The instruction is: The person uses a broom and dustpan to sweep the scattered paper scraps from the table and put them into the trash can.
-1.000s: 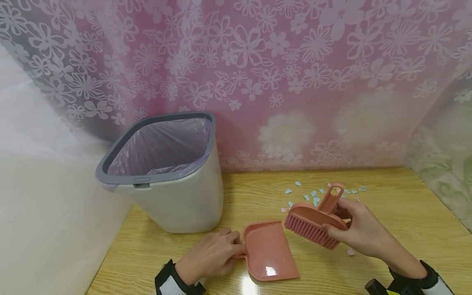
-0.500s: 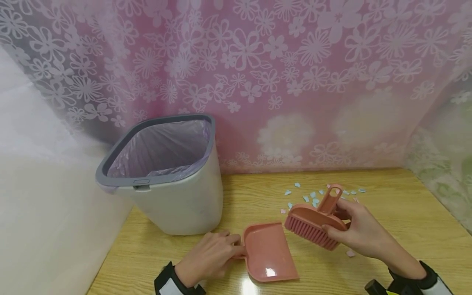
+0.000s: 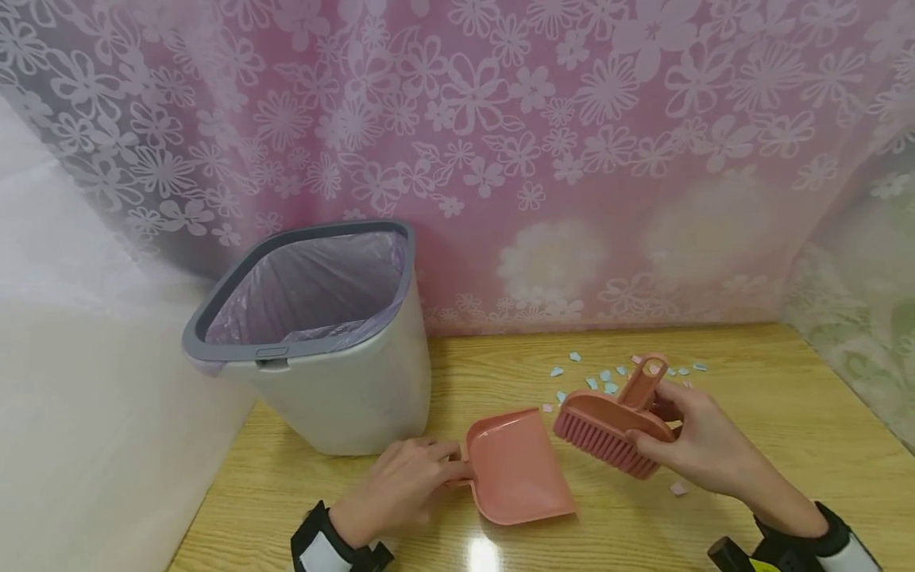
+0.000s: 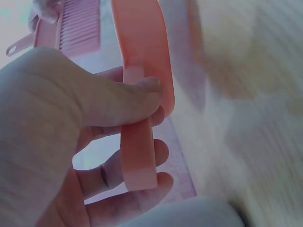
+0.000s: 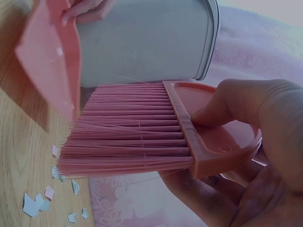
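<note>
My left hand [image 3: 409, 481] pinches the handle of a coral dustpan [image 3: 516, 469], thumb on one side and fingers curled behind, as the left wrist view shows. The pan's wide edge faces right, toward the brush. In my right hand [image 3: 696, 437] is a matching hand brush [image 3: 608, 433], gripped by its body with the thumb on the near face. Its pink bristles [image 5: 128, 130] point down and left, and its looped handle sticks up. Small blue and pink paper scraps [image 3: 605, 376] lie on the table behind the brush, partly hidden by it. One pink scrap [image 3: 678, 489] lies below the brush.
A light grey trash bin [image 3: 357, 397] with a dark rim and purple liner stands at the left, just behind my left hand. The wooden table [image 3: 486, 365] ends at a pink flowered curtain [image 3: 457, 159]. White cloth [image 3: 86, 381] hangs on the left side.
The dustpan in my left hand has shifted slightly away from me and its near edge has risen in view. The brush in my right hand has barely moved.
</note>
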### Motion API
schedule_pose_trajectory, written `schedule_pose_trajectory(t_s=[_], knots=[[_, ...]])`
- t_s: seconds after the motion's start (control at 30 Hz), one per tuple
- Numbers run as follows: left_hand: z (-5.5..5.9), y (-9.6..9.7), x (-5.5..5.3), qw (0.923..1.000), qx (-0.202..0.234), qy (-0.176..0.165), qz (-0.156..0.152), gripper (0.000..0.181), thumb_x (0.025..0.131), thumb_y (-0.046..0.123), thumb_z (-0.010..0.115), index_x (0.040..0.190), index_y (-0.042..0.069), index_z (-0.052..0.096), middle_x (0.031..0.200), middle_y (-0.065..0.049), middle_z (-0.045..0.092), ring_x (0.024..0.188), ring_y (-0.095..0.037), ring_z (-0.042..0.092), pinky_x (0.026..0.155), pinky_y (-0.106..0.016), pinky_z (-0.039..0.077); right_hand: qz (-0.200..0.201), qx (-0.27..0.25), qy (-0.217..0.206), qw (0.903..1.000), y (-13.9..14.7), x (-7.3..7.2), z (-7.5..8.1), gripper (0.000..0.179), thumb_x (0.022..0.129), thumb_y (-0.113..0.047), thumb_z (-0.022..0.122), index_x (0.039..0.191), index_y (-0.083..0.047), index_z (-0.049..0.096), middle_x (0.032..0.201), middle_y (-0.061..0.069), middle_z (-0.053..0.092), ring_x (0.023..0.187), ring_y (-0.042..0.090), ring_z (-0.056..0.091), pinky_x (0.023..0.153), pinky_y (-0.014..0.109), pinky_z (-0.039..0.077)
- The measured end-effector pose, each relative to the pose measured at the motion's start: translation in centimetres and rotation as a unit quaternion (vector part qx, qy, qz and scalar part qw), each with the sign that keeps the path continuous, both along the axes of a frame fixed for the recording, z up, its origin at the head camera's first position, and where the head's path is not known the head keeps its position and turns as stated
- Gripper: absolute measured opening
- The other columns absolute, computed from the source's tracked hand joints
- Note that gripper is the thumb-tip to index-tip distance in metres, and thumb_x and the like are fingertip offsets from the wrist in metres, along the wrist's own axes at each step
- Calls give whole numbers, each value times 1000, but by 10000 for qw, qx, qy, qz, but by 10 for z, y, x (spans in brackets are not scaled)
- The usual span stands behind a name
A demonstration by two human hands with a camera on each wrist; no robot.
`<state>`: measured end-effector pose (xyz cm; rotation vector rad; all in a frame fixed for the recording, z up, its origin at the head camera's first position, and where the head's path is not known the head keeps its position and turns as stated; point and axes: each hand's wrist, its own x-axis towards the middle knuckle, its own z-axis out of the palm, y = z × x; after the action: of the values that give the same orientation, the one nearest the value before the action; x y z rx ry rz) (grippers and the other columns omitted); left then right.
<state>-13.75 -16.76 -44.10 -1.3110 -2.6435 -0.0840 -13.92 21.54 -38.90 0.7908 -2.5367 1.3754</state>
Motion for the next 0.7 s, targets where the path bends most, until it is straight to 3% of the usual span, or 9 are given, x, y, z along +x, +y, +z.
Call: schedule_pose_trajectory(t_s=[0.17,0.43,0.7], knots=[[1,-5,-4,9997,55,238,-39,28,87,20,76,110,34,73,91,11,64,71,-10,59,58,-24,48,-28,29,12,10000,0,0,-1,34,82,7,74,113,1,63,97,12,67,75,5,71,51,29,60],[-2,-3,-15,9993,169,304,-115,28,86,18,76,109,33,74,88,12,63,65,-9,56,57,-24,47,-281,59,123,9995,7,1,-1,35,81,7,75,114,1,64,93,15,70,73,3,69,49,28,59],[-2,3,-25,9995,-83,317,-28,31,83,14,78,107,33,73,91,10,65,67,-9,57,57,-25,47,-603,187,116,9979,18,3,4,36,81,5,75,115,5,62,93,19,72,73,3,70,51,29,59]])
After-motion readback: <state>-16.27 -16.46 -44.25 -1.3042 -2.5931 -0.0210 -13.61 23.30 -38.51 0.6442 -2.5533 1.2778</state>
